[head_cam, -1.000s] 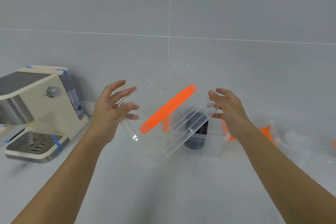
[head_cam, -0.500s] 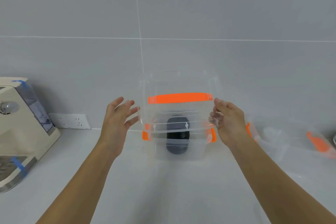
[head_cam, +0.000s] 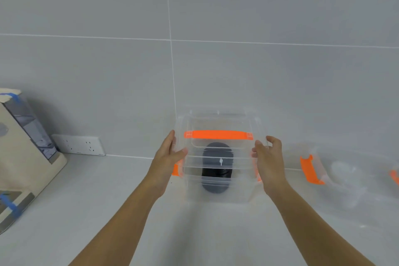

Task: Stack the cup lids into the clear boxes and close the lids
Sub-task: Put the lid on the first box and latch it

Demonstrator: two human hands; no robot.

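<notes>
Clear lid [head_cam: 220, 124]: transparent plastic, orange handle [head_cam: 218, 135] across its top; held nearly level directly over the clear box [head_cam: 216, 197]. Whether it is fully seated on the rim cannot be told.

Clear box: stands on the white counter [head_cam: 108, 211], close to the tiled wall [head_cam: 216, 71]; orange clasp [head_cam: 176, 169] shows on its left side.

Cup lids [head_cam: 217, 179]: dark grey stack lying inside the clear box, seen through the lid.

Left hand [head_cam: 167, 157]: grips the lid's left edge, thumb on top, fingers together along the side.

Right hand [head_cam: 268, 157]: grips the lid's right edge, thumb pressed to it, fingers curled behind.

Second clear box [head_cam: 341, 179]: on the counter to the right, apart from the first, with an orange latch [head_cam: 311, 170]; contents blurred.

Espresso machine [head_cam: 19, 157]: cream, far left, marked with blue tape [head_cam: 10, 206].

Wall socket [head_cam: 78, 144]: white, just right of the machine.
</notes>
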